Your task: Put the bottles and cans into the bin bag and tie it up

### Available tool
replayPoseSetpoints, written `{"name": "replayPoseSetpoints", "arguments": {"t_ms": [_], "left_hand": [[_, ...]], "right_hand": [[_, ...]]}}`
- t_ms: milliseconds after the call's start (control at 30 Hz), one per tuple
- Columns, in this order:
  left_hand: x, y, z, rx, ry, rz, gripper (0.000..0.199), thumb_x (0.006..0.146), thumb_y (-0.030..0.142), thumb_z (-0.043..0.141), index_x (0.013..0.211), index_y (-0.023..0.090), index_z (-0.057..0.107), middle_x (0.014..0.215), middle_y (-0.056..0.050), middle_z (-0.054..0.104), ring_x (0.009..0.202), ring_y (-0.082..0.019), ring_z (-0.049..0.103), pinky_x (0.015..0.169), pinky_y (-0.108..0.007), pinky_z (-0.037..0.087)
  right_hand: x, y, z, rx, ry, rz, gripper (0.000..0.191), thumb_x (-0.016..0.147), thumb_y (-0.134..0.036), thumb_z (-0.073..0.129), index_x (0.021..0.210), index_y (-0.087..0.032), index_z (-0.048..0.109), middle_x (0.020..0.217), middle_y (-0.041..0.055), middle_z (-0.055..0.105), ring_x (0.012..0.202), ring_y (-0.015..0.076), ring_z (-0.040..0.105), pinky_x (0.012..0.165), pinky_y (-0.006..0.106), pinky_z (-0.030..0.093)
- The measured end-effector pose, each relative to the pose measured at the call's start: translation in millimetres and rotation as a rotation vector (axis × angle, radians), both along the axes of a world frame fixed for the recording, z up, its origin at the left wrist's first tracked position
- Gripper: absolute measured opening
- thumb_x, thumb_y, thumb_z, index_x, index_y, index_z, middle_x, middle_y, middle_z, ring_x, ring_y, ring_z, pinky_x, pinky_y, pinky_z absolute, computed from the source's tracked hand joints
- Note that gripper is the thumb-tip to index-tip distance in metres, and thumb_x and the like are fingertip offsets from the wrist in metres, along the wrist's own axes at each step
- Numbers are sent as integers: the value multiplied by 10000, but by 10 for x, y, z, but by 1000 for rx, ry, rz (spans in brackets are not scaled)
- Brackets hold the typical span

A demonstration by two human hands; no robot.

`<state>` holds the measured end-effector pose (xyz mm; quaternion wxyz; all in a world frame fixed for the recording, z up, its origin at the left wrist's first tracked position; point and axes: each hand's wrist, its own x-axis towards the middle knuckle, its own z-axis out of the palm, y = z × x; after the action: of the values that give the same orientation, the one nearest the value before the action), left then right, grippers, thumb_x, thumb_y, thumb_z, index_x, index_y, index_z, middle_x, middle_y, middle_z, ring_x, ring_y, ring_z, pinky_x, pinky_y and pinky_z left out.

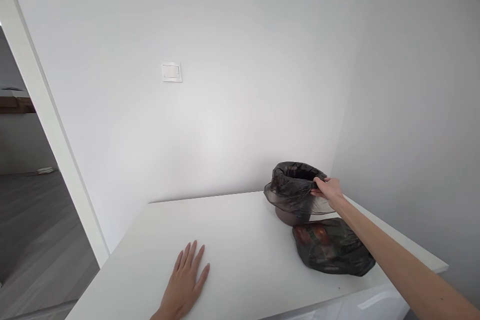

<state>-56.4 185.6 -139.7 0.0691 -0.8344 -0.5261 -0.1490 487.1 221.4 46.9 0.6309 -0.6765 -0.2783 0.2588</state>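
A round brownish bin (288, 217) stands at the back right of the white tabletop (232, 240), lined with a thin black bag (290, 190) folded over its rim. My right hand (327, 191) pinches the bag's edge at the right side of the rim. In front of the bin lies a filled black plastic bag (332, 247), with something reddish showing through; my right forearm passes over its right end. My left hand (184, 280) rests flat on the tabletop at the front left, fingers spread, holding nothing.
White walls rise behind and to the right of the tabletop, with a light switch (171, 72) on the back wall. At the left are a white door frame (56, 115) and a grey floor (41, 225) beyond it.
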Motion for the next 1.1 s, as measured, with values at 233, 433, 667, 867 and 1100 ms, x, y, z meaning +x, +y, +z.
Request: {"name": "replayPoseSetpoints", "arguments": {"t_ms": [233, 433, 667, 867, 1100], "left_hand": [[5, 3, -26, 19, -6, -1, 634, 1048, 570, 375, 1612, 283, 375, 1703, -44, 290, 1579, -300, 250, 1272, -525, 289], [37, -191, -9, 30, 4, -21, 623, 1063, 533, 321, 1610, 243, 384, 1691, -52, 308, 1569, -304, 281, 1264, -545, 300], [-4, -453, 38, 19, -8, -59, 610, 1066, 527, 325, 1603, 248, 401, 1682, -49, 339, 1560, -309, 305, 1256, -533, 320], [-95, -547, 66, 35, -27, -116, 590, 1062, 529, 341, 1597, 292, 411, 1661, -44, 392, 1547, -305, 340, 1241, -514, 343], [-490, -475, 39, -8, -1, -51, 589, 1056, 551, 343, 1573, 291, 454, 1668, -46, 384, 1557, -281, 322, 1255, -499, 292]], "right_hand": [[168, -673, -162, -176, -320, -21, 651, 887, -532, 670, 1368, -140, 476, 1248, 238, 688, 1201, 369, 684, 1018, 513, 555], [265, -1359, -630, -316, -414, 41, 498, 820, -604, 663, 1104, -198, 717, 1241, 186, 717, 1330, 415, 580, 1114, 578, 434], [-187, -1522, -888, -284, -451, 178, 544, 903, -635, 515, 1178, -227, 746, 1276, 115, 727, 1364, 339, 563, 1186, 503, 378], [-1159, -1384, -1119, -208, -488, 366, 598, 954, -645, 459, 1398, -286, 635, 1519, 57, 568, 1494, 284, 418, 1238, 496, 313], [-2052, -1659, -1198, -65, -546, 596, 670, 1008, -599, 433, 1581, -251, 431, 1697, 97, 297, 1587, 276, 223, 1239, 484, 322]]}}
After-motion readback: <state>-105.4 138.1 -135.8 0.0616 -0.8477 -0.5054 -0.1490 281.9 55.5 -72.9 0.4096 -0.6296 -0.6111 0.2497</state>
